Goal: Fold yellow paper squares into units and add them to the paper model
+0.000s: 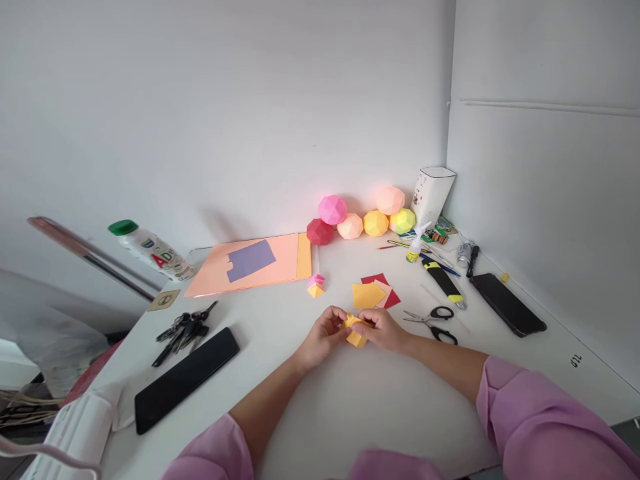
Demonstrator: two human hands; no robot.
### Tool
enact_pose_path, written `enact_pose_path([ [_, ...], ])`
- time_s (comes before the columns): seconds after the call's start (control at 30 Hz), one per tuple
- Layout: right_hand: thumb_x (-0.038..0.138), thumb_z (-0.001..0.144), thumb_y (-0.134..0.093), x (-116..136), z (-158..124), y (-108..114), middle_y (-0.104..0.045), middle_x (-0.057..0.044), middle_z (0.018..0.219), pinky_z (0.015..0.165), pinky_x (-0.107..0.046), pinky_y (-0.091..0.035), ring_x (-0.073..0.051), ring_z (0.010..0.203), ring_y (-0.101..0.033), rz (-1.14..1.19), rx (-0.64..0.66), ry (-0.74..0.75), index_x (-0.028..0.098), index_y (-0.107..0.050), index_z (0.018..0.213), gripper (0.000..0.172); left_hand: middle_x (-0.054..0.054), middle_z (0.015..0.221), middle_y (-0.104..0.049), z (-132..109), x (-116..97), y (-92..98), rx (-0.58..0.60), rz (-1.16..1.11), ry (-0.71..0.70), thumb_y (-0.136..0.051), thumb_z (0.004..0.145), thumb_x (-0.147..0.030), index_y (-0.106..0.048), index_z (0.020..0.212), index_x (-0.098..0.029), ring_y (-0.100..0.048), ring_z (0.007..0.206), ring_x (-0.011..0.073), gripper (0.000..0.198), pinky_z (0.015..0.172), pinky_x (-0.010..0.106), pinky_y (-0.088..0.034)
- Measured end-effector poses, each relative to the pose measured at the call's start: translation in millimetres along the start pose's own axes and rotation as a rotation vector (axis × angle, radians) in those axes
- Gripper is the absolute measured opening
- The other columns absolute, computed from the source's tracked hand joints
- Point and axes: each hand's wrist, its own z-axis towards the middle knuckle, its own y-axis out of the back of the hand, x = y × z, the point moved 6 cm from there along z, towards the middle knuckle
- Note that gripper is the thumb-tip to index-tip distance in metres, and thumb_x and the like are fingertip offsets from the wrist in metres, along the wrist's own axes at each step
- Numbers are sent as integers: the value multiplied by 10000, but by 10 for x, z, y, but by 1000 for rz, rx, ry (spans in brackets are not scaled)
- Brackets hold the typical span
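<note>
Yellow paper piece in grip of left hand and right hand; red "AD" on bottle

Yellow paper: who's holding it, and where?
Both: the left hand pinches the folded yellow paper at its left side, the right hand at its right side.

Subject wears a plain pink-lilac garment with long sleeves. The left sleeve, lower left of centre, ends near the elbow. The right sleeve, lower right, shows soft folds and a rounded cuff edge. Forearms, left hand and right hand are bare. Matching fabric shows at bottom centre.
</note>
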Motion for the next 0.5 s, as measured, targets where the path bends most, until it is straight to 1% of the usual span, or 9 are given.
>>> enact_pose_path([
  [0.1, 418, 802, -537, 11, 1, -7, -285, 63, 533, 444, -208, -208, -68, 490, -256, 3, 20, 4, 167, -379, 581, 370, 19, 863, -516, 1, -43, -6, 38, 65, -70, -636, 776, -263, -576, 926, -198, -491, 797, 126, 175, 694, 254, -430],
  [0.17, 424, 802, -537, 4, 1, -9, -293, 61, 540, 445, -208, -213, -70, 493, -263, 15, 22, 11, 162, -412, 592, 359, 32, 912, -505, 0, -50, -9, 69, 88, -96, -625, 785, -250, -605, 1003, -219, -484, 845, 141, 221, 723, 267, -426],
  [0.27, 436, 796, -544, -16, 1, -10, -318, 53, 561, 447, -207, -232, -73, 501, -280, 42, 18, 22, 156, -449, 605, 351, 38, 945, -482, -1, -28, -6, 93, 76, -78, -621, 787, -263, -615, 1052, -247, -483, 866, 155, 265, 734, 288, -436],
  [0.4, 412, 798, -555, 2, -1, -4, -429, 26, 622, 479, -217, -310, -92, 537, -367, 93, 24, 54, 154, -543, 687, 281, 40, 970, -474, -4, -1, -10, 104, 28, -36, -627, 782, -288, -617, 1063, -258, -500, 901, 176, 283, 780, 331, -448],
  [0.5, 402, 803, -560, 37, -4, 7, -491, 9, 651, 501, -226, -349, -104, 561, -413, 104, 22, 73, 155, -591, 729, 260, 29, 959, -461, -5, 9, -19, 114, -14, -24, -641, 772, -279, -618, 1054, -263, -510, 899, 174, 283, 788, 337, -453],
])
